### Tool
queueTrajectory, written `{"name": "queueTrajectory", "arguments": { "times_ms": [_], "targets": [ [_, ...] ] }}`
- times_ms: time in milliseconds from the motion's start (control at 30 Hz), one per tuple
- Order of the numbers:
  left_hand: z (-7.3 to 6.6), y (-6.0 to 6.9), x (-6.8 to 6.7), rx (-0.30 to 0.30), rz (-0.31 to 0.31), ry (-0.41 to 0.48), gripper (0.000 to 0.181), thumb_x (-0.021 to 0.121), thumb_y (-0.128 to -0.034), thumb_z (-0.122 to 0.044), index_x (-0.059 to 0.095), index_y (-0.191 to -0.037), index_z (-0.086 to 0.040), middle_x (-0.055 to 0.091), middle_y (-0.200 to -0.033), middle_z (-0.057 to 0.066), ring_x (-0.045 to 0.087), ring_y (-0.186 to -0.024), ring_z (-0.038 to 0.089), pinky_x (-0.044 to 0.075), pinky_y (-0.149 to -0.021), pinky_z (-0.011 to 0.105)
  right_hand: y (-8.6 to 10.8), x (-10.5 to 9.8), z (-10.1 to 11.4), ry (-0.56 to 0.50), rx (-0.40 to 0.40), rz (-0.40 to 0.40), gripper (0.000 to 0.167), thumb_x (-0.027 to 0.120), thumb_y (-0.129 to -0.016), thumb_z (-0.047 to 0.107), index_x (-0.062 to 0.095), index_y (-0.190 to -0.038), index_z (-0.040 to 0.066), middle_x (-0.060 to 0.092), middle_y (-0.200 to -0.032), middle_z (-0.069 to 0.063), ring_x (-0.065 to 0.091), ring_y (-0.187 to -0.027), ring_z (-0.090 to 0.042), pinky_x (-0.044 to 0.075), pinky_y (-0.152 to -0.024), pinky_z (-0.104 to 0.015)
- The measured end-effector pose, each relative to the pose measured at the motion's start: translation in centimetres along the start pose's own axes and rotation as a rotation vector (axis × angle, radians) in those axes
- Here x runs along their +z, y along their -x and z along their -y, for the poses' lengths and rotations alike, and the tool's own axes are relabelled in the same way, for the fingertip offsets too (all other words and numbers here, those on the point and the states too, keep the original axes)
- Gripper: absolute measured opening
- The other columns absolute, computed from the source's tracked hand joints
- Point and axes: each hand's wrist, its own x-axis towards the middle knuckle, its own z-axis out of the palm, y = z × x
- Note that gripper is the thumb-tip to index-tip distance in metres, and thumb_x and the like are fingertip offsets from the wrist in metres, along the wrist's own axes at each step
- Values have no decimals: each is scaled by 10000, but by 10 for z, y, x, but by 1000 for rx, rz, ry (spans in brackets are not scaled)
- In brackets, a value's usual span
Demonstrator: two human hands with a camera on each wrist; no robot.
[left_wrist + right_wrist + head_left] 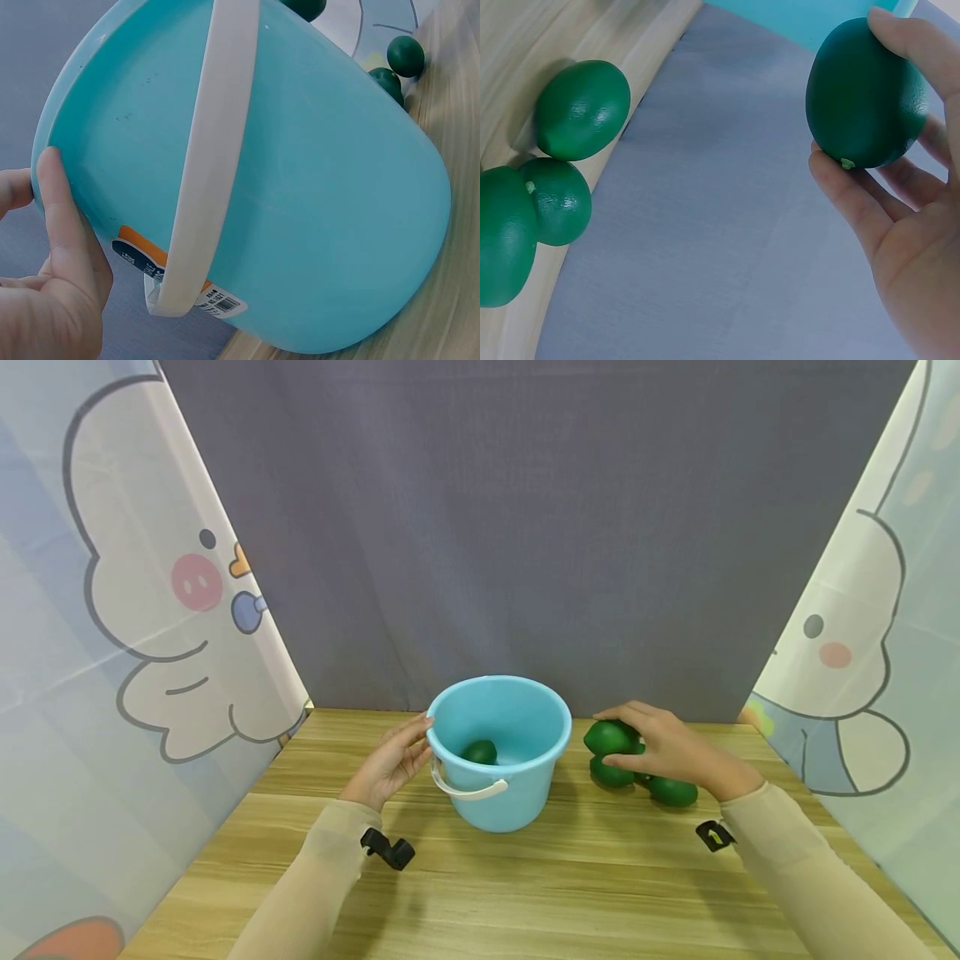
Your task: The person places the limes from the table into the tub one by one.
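Pinching the bucket by its rim, the left hand is seen; a green fruit is gripped by the right hand, above other fruits. Only from the left wrist a label is shown; only from the head, an inside fruit. Behind, a curtain is hung.

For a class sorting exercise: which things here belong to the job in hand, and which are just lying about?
Part of the job:
light-blue bucket, gripped by the left hand
held green fruit, in the right hand
green fruit inside the bucket
loose green fruits on the table

Just surroundings:
grey curtain
cartoon-print backdrops
black wrist devices
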Motion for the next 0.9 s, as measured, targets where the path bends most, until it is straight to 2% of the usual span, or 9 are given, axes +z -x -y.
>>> {"name": "queueTrajectory", "arguments": {
  "times_ms": [333,900],
  "targets": [
    [-1,2,1,5,14,1,399,559,-1045,-123,422,-1409,-31,584,-974,34,622,-758,65,575,-643,105,-5,-4,2,12,-56,-29,564,871,-808,226,623,-1295,88,635,-1135,-27,630,-925,-125,604,-711,-327],
    [0,1,0,8,17,-7,399,573,-1039,-130,438,-1400,-23,587,-986,37,628,-773,68,578,-666,108,-13,-9,5,8,-18,-8,568,852,-832,260,609,-1319,94,626,-1173,-37,634,-992,-162,612,-766,-364]
  ]
}}
